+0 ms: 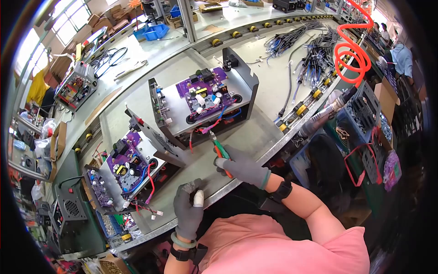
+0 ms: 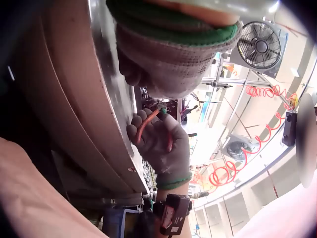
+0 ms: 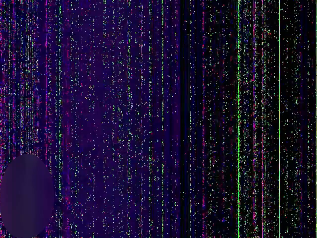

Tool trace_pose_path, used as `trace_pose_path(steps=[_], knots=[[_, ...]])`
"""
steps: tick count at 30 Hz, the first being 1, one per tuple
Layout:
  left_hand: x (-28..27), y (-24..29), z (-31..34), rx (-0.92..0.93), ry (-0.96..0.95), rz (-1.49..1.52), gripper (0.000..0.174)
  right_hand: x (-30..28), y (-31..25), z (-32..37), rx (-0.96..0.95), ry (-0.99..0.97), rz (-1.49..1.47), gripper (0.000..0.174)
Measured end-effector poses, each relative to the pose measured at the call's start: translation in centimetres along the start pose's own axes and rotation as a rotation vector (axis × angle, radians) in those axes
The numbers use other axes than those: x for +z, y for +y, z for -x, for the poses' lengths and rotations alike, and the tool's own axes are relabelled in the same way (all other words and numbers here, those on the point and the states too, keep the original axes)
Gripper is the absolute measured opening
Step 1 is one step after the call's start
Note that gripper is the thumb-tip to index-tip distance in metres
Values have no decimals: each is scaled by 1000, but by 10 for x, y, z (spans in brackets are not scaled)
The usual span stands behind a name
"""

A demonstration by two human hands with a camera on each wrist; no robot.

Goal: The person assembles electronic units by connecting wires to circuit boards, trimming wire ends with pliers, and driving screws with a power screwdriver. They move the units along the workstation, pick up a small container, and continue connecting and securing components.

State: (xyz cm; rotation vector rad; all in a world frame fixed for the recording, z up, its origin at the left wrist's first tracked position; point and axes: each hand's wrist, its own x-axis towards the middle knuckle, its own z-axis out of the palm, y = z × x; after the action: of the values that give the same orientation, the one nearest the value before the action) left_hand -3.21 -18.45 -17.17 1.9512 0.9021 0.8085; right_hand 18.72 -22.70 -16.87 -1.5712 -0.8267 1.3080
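In the head view my gloved right hand (image 1: pixel 246 166) grips cutting pliers (image 1: pixel 220 147) with green and orange handles. Their metal tip points at the pink-sleeved wire end (image 1: pixel 206 130) at the front of an open metal chassis (image 1: pixel 246 91). A purple circuit board (image 1: pixel 189 86) sits in that chassis, with red and blue wires. My gloved left hand (image 1: pixel 188 210) is near the bench's front edge, its fingers loosely curled and a white wrap on the thumb; no held thing shows. In the left wrist view the left hand (image 2: pixel 158 64) hangs above the right hand (image 2: pixel 166 153). Noise fills the right wrist view.
A second open chassis (image 1: pixel 150 137) with a purple board stands at the left. Bundles of dark cables (image 1: pixel 319 57) lie at the back right. A red coiled air hose (image 1: pixel 353 59) hangs there, above a power screwdriver (image 1: pixel 326 112). Roller rails (image 1: pixel 301 109) edge the bench.
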Motion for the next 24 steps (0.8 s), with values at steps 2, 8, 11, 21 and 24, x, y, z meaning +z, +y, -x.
trace_pose_path(steps=[2,8,11,21,24], knots=[[1,-4,-4,-72,-34,108,27,0,11,-7,-77,58,156,38],[15,-14,-28,-213,-72,241,24,3,7,1,-81,15,172,32],[28,-11,-54,-490,-84,712,27,21,17,12,97,-203,-539,29],[52,-38,-80,-306,-299,809,33,40,-18,48,177,-376,-961,40],[29,-33,-49,-450,-219,865,38,43,-16,48,157,-415,-402,32]])
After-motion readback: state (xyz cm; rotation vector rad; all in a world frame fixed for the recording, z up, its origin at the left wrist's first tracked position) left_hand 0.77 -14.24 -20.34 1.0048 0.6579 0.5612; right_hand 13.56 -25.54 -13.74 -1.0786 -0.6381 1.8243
